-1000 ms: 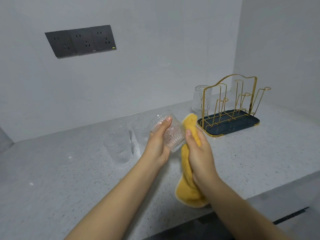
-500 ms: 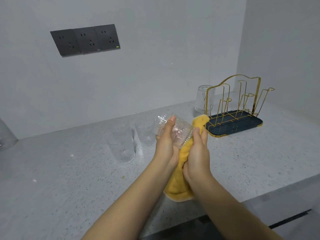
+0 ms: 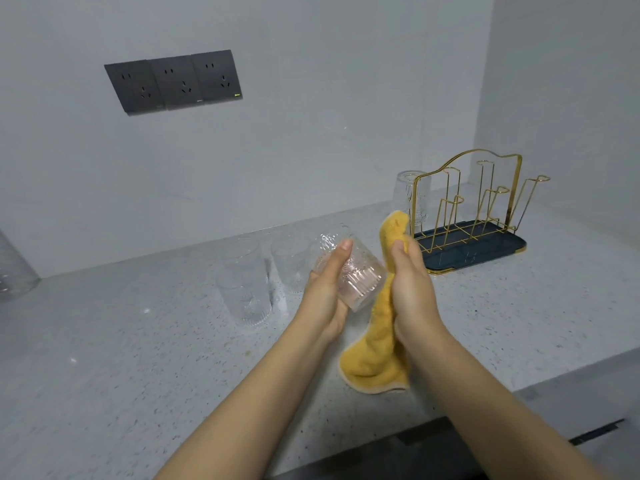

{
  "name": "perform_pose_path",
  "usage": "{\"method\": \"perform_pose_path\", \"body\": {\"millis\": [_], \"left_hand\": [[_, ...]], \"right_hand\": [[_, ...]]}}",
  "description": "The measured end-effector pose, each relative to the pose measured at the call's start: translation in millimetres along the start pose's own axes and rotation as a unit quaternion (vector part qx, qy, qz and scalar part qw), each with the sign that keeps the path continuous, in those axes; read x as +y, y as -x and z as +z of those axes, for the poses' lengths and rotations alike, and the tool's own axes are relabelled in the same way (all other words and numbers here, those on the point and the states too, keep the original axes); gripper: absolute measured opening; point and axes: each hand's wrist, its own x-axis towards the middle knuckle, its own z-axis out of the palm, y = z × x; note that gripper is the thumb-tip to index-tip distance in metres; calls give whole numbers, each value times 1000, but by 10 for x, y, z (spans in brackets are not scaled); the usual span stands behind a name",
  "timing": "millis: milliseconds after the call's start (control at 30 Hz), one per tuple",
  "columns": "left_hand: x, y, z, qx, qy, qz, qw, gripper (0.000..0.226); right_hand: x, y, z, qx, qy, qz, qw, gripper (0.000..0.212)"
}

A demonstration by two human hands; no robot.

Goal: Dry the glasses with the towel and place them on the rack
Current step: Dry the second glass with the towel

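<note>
My left hand (image 3: pixel 327 289) grips a ribbed clear glass (image 3: pixel 356 277), tilted on its side above the counter. My right hand (image 3: pixel 412 289) holds a yellow towel (image 3: pixel 377 355) pressed against the glass's right side; the towel hangs down below my hand. Two more clear glasses (image 3: pixel 244 289) (image 3: pixel 291 265) stand upright on the counter left of my hands. The gold wire rack (image 3: pixel 474 209) on a dark tray stands at the right, with one upturned glass (image 3: pixel 410 199) on its far left peg.
A grey speckled counter (image 3: pixel 121 358) runs wall to wall, its front edge near the bottom right. Dark wall sockets (image 3: pixel 173 81) sit on the back wall. A clear container (image 3: pixel 14 271) shows partly at the far left edge.
The towel was wrapped under the glass half a second ago; now my right hand has shifted right and up, with the towel beside the glass. The left hand keeps its hold on the glass.
</note>
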Motion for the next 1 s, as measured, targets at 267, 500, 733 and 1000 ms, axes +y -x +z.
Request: {"method": "perform_pose_path", "body": {"millis": [267, 500, 733, 1000], "left_hand": [[150, 139, -148, -96, -294, -5, 951, 52], [154, 93, -157, -125, -214, -81, 965, 57], [198, 180, -136, -135, -164, -124, 969, 41], [-19, 162, -111, 20, -287, 45, 957, 63]], "right_hand": [[-229, -113, -64, -91, 122, 2, 988, 41], [-55, -218, -35, -65, 150, -122, 979, 52], [52, -341, 21, -6, 249, -187, 950, 57], [83, -498, 44, 103, 332, -159, 924, 61]]}}
